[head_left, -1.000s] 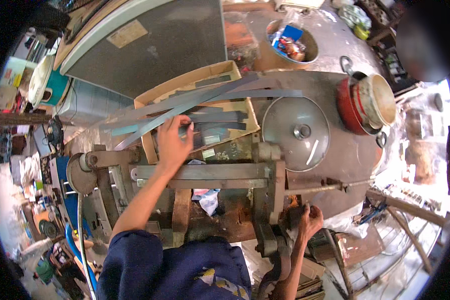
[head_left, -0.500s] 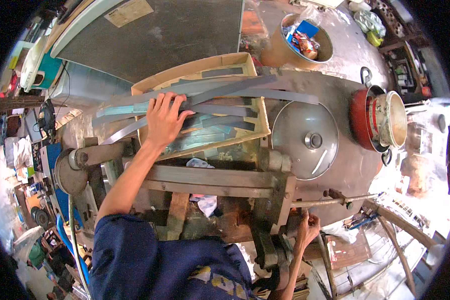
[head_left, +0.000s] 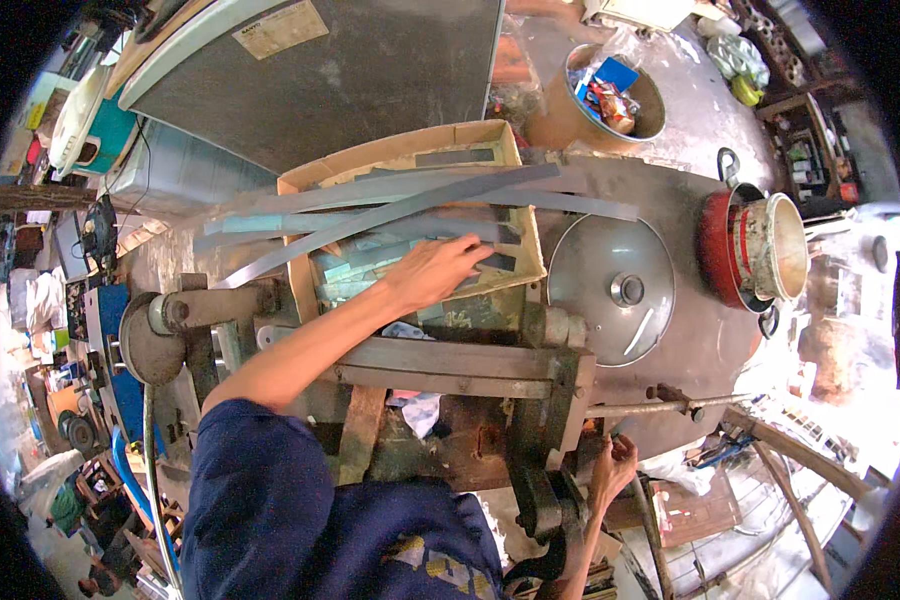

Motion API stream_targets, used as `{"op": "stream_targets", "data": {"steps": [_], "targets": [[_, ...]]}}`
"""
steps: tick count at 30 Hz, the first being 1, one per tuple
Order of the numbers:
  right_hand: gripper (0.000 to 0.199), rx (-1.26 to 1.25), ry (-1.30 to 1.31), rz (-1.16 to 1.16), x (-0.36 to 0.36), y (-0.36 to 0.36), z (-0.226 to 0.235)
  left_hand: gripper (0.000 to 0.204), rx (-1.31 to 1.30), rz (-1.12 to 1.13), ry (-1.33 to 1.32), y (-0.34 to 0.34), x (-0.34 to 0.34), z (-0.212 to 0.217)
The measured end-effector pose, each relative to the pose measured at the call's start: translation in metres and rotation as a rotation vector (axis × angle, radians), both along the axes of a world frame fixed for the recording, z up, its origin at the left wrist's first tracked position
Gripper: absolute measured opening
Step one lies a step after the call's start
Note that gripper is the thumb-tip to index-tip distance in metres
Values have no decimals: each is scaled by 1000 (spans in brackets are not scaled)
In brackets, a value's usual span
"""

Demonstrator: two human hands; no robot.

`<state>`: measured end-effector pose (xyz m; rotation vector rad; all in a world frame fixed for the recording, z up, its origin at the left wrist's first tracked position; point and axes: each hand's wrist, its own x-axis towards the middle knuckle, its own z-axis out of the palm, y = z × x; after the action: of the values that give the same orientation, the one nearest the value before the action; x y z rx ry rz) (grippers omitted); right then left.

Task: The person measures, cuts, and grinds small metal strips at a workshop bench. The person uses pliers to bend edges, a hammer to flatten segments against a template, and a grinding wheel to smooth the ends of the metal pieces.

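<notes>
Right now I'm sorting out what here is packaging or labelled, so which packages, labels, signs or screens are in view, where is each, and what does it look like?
Label: pale yellowish rectangle near the top edge of the grey appliance panel.
Cardboard box: open, tan, under the left hand, holding grey metal strips.
Packets: blue, red and white, in the round bucket at top.
No signs or screens visible.

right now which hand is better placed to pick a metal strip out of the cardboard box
Left. The left hand already lies on the short metal strips inside the cardboard box, while the right hand is low beside the machine, apart from the box.
</notes>
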<state>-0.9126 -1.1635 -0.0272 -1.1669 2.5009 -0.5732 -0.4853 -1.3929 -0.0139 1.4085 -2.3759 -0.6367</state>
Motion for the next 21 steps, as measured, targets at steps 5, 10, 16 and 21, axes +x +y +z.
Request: {"op": "stream_targets", "data": {"steps": [5, 10, 16, 21], "targets": [[40, 60, -67, -57, 1, 38, 40, 20, 29, 217, -249, 8, -7, 4], [36, 163, -145, -167, -20, 125, 40, 28, -81, 286, -237, 17, 5, -16], [38, 156, -202, -70, -61, 231, 27, 31, -58, 423, -204, 23, -2, -4], [44, 163, -330, -155, -63, 300, 19, 25, 21, 455, -52, 24, 11, -7]]}}
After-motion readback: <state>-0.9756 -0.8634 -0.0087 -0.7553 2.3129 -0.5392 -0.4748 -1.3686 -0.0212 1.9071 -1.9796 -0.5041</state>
